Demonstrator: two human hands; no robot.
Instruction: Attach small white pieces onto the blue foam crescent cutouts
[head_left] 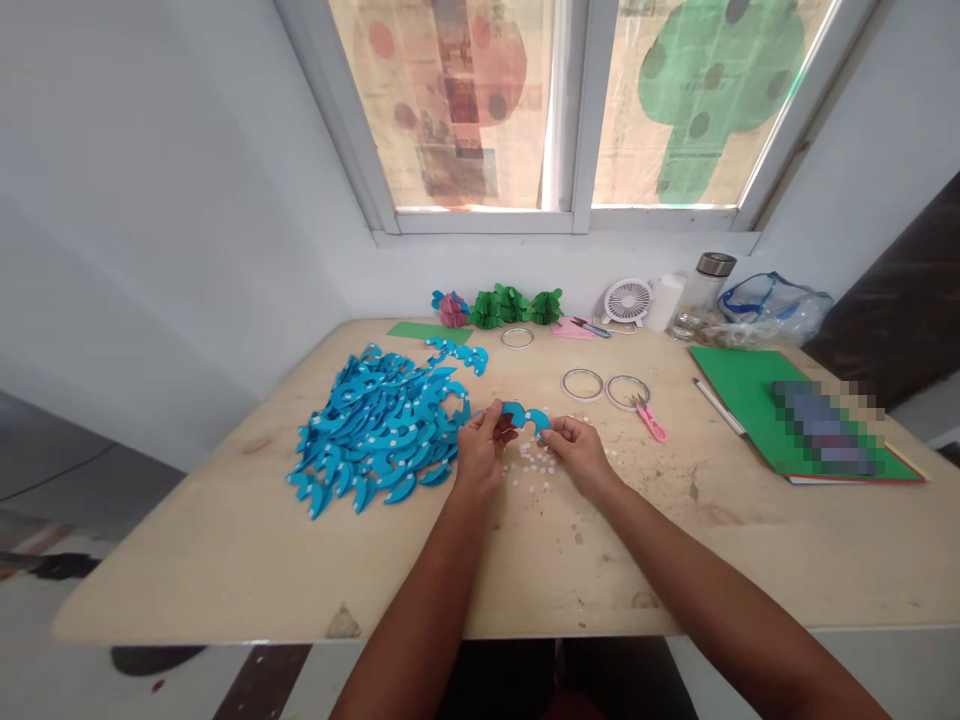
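Between my two hands, just above the table, is a curved blue paper cutout (534, 418) with a scalloped shape. My left hand (481, 440) pinches its left end between thumb and fingers. At its right end, my right hand (576, 447) grips the edge with thumb and forefinger. Small white bits (537, 463) lie scattered on the table beneath. Left of my left hand is a large heap of similar blue paper pieces (382, 425), many with little white squares on them. A few more blue pieces (459, 352) lie behind the heap.
Tape rolls (583, 384) and pink-handled snips (649, 418) lie right of centre on the wooden table (420, 580). Green folded paper shapes (510, 304), a small fan (628, 301) and a glass bottle (701, 297) stand along the wall. Green sheets (739, 385) lie at right.
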